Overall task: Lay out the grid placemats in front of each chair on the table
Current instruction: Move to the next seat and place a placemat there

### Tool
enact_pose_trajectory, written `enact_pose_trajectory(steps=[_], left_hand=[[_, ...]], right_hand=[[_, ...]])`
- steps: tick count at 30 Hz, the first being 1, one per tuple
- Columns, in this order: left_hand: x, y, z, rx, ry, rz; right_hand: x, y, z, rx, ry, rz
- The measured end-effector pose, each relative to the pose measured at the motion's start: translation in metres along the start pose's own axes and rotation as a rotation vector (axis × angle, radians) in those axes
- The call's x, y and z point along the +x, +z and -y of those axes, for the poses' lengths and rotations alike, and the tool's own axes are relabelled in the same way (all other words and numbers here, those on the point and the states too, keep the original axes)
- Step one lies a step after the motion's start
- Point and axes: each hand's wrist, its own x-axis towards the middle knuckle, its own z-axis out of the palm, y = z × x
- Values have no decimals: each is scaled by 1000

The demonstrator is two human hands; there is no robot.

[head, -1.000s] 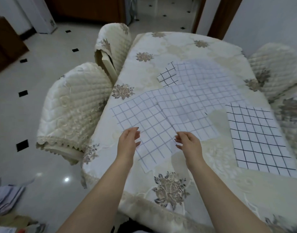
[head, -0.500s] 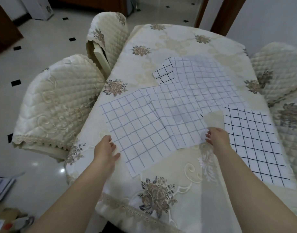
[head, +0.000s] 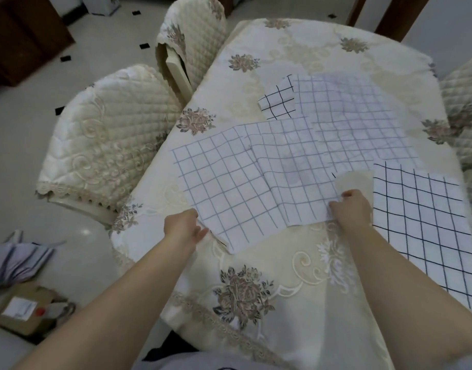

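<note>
The middle of the worktop (head: 296, 289) is being covered by overlapping pale-grid placemats (head: 229, 188), and its right side is being taken up by a dark-grid placemat (head: 422, 222). A small bare patch of cloth (head: 355, 182) is being left between them, partly blocked by the right hand (head: 352, 209). The near-left corner of the pale sheets is being crowded by the left hand (head: 184, 228). Open cloth is being left along the near edge, between the two forearms, and across the far end of the worktop. The left edge is being hemmed in by two quilted chair backs (head: 106, 145), and the right edge by another chair (head: 464, 108).
</note>
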Motion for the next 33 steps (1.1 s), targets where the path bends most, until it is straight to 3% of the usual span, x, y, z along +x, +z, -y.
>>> enact_pose_trajectory(steps=[5,10,19,33], left_hand=[[4,1,16,268,-108,137],[-1,6,33,493,-55,128],[12,-14,-11,398,83,82],[45,-32,-79,210,230,97]], right_hand=[[0,0,4,64,17,40],[-1,-2,3,99,0,29],[-1,-14,4,665,327,165],[-44,-3,0,950,546,172]])
